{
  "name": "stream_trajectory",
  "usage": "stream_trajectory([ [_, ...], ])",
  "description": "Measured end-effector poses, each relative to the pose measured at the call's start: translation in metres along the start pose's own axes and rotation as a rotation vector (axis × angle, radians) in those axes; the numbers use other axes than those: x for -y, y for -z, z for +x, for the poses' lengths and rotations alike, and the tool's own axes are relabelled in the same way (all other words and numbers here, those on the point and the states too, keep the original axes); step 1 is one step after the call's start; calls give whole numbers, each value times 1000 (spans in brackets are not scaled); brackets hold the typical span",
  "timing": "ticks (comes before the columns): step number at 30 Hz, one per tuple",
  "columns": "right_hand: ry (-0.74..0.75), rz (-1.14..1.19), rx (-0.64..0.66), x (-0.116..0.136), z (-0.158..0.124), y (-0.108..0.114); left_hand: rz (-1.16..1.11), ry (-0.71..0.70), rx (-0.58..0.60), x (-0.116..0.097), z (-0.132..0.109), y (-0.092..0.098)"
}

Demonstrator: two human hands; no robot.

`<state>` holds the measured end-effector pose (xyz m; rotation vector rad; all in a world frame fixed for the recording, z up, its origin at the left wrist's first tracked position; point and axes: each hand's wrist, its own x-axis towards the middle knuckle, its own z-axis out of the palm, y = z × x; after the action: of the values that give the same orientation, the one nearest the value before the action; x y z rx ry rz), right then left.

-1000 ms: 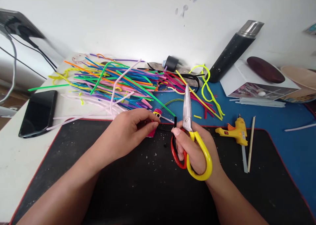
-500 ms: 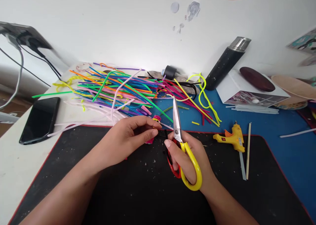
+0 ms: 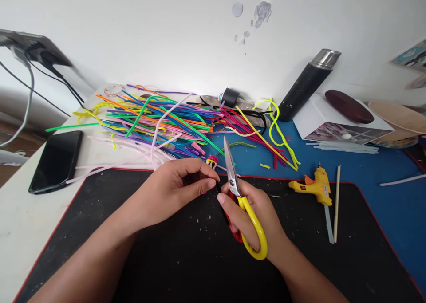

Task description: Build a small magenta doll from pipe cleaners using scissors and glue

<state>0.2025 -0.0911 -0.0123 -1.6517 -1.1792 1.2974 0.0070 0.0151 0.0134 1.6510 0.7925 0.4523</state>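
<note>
My right hand (image 3: pixel 253 214) is closed round scissors (image 3: pixel 232 179) with one yellow and one red handle, and their blades point up and away from me. The thumb and forefinger of my left hand (image 3: pixel 181 185) pinch one end of a thin black strip (image 3: pixel 218 186), which looks like a pipe cleaner. This strip runs across the small gap toward my right fingers; its far end is hidden. Just beyond my left fingertips shows a small pink and yellow figure (image 3: pixel 211 162) with dark spots, partly covered by the hand.
A heap of coloured pipe cleaners (image 3: pixel 156 116) spreads behind the black mat (image 3: pixel 186 258). At right lie a yellow glue gun (image 3: pixel 321 185) and a thin wooden stick (image 3: pixel 337 205). A black flask (image 3: pixel 306 88) leans by a white box (image 3: pixel 346 121). A phone (image 3: pixel 55 161) lies at left.
My right hand and the scissors have shifted slightly left, closer to my left hand. The black strip now reaches my left fingertips. The pink part below the left fingers is no longer visible.
</note>
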Motion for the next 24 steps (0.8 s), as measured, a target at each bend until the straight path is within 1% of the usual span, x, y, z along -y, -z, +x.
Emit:
stream_trajectory([
  [5,21,-35,9,0,1,0,51,2,-2,0,-1,0],
  [11,44,-66,7,1,0,0,9,3,29,-4,-1,-1],
  [15,50,-72,9,2,0,0,47,8,21,-3,-1,0],
  [24,61,-88,-31,4,1,5,119,61,72,2,-3,8],
])
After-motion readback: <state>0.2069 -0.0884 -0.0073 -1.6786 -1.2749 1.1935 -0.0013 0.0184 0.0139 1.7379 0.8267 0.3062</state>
